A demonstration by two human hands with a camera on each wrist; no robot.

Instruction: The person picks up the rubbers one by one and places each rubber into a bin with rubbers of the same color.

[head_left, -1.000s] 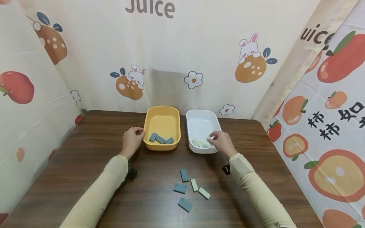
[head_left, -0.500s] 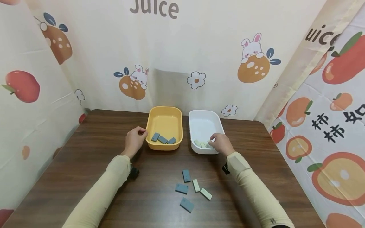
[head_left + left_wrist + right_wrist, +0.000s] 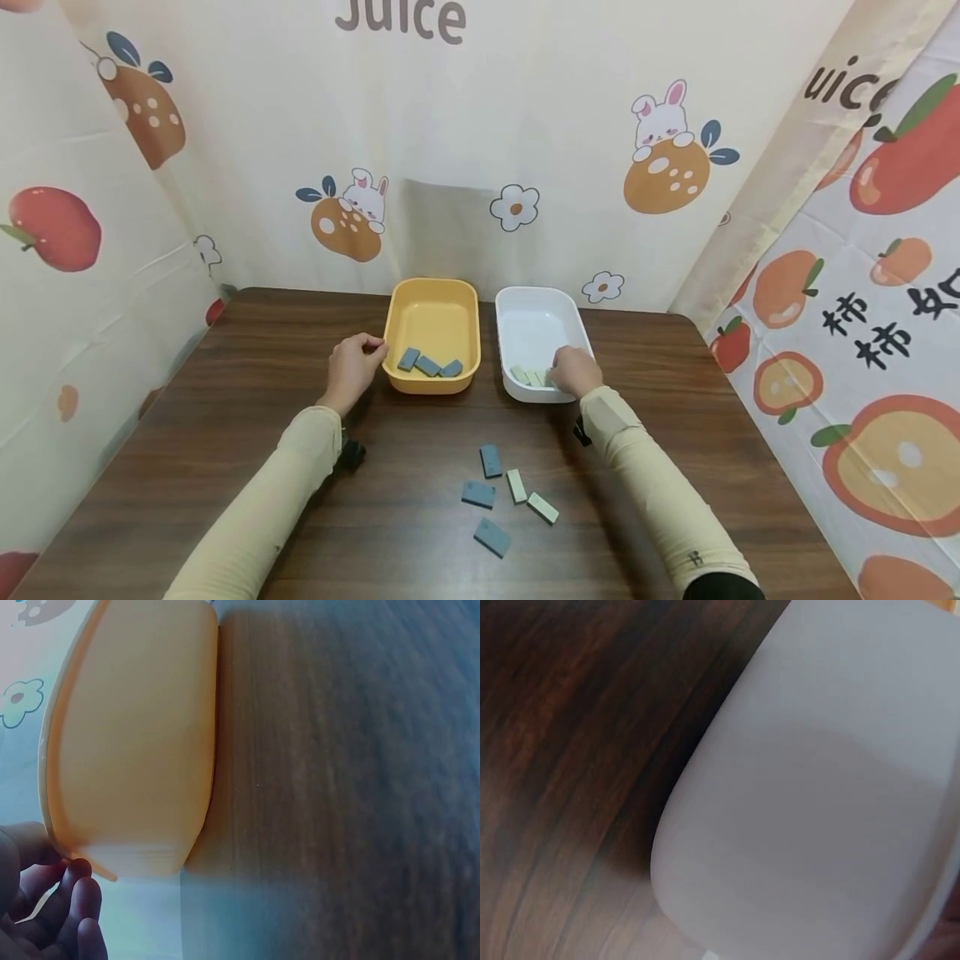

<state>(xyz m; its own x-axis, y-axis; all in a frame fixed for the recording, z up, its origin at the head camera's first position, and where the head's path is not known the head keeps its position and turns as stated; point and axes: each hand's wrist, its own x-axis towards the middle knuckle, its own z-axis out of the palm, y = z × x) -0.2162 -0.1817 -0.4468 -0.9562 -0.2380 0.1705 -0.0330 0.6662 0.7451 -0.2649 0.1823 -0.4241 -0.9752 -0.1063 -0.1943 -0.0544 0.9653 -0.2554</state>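
Note:
My left hand [image 3: 352, 372] pinches the left rim of the yellow tray [image 3: 433, 292] between thumb and fingertips; the left wrist view shows the fingers [image 3: 75, 881] at this rim. Several blue-grey blocks [image 3: 428, 366] lie at the tray's near end. My right hand [image 3: 577, 372] reaches over the right rim of the white tray [image 3: 536, 302], fingers pointing down inside. Its fingertips are hidden, so whether they grip a block cannot be seen. Beside them lie several pale green blocks [image 3: 531, 377]. The right wrist view shows mostly the white tray's outer wall [image 3: 795, 825].
On the brown wooden table [image 3: 247, 400], in front of the trays, lie three blue-grey blocks [image 3: 477, 494] and two pale green blocks [image 3: 542, 507]. A printed curtain [image 3: 465, 125] hangs behind the table and along both sides.
My right hand has gone lower into the white tray; a second ago a pale block showed at its fingertips. The left hand stays on the yellow tray's rim. The head view has shifted slightly.

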